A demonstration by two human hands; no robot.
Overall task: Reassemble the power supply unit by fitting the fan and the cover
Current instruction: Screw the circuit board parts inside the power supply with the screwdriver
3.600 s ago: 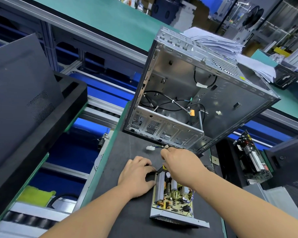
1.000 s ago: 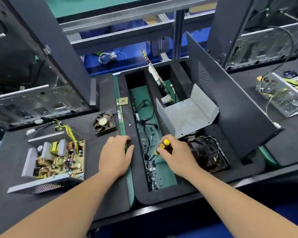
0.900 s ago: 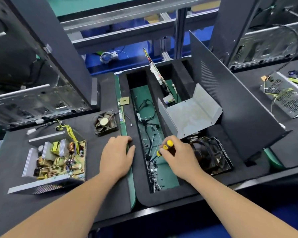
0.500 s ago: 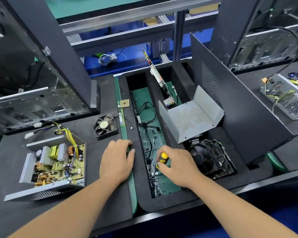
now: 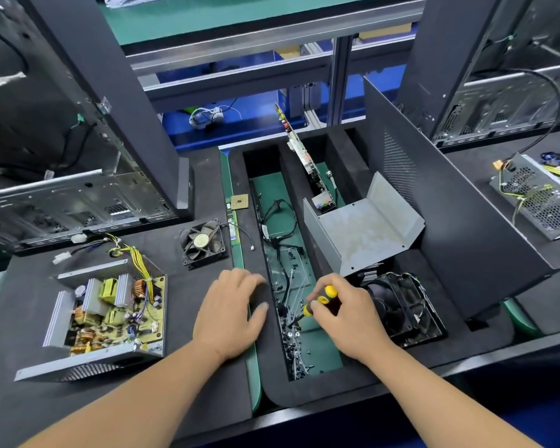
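Progress: nothing fitted yet; power supply unit (image 5: 107,313) lies uncovered on the worktop (image 5: 29,399).
Fan (image 5: 202,242): loose, just beyond it.
Cover (image 5: 364,229): in the tray (image 5: 320,388).
Grip: my right hand (image 5: 349,315) grasps the screwdriver (image 5: 320,302) over the screws (image 5: 293,345); my left hand (image 5: 230,313) rests flat.

PSU (image 5: 107,313) sits open on the left mat: grey metal base, yellowish board with heatsinks and coils exposed, yellow wires trailing from its far edge. 1 black fan (image 5: 202,243) lies flat beyond its right side, apart from it. Bent grey cover (image 5: 364,232) rests tilted in the tray, probably on the divider.
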